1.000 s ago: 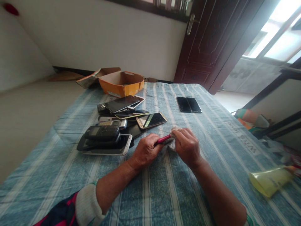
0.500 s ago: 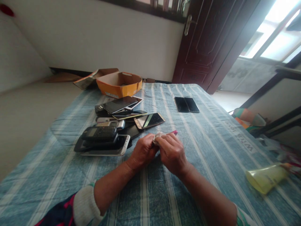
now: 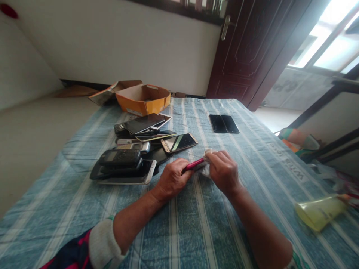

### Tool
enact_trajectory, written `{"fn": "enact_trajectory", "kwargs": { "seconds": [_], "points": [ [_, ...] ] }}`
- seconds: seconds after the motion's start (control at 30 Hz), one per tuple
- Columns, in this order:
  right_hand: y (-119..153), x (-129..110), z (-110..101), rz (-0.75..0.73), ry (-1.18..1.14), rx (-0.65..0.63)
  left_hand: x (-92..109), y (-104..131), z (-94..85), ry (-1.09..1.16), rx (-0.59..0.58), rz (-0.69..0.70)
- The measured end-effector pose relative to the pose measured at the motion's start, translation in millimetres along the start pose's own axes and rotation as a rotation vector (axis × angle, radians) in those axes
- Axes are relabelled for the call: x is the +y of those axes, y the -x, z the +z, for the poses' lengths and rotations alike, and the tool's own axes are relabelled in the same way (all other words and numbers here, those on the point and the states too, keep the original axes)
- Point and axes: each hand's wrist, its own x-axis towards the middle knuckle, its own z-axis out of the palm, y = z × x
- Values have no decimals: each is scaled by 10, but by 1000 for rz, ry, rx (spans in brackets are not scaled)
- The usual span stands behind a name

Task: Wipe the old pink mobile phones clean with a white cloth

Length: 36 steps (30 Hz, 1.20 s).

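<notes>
closed left hand [image 3: 174, 178] gripped a slim pink device [image 3: 194, 164], while curled right hand [image 3: 224, 172] pinched a whitish cloth [image 3: 206, 171] at its other end.

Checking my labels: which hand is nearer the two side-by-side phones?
Right. The right hand is in front of the two phones; the left hand is farther, front-left.

On counter [image 3: 193, 239]: phone heap [image 3: 130, 147] at left, open box [image 3: 143, 105] behind it; two phones [image 3: 227, 124] side by side beyond right hand [image 3: 224, 172].
</notes>
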Motion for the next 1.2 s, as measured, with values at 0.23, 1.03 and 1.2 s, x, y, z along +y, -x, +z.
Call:
{"fn": "enact_trajectory", "kwargs": {
  "seconds": [0.23,1.03,1.2],
  "points": [
    [0,15,16,-8,-36,-23,6,-1,7,6,4,0],
    [-51,-411,140,-1,-211,-51,-52,0,29,33,68,53],
    [-52,-446,155,334,-613,-45,-54,0,8,8,70,8]
  ]
}}
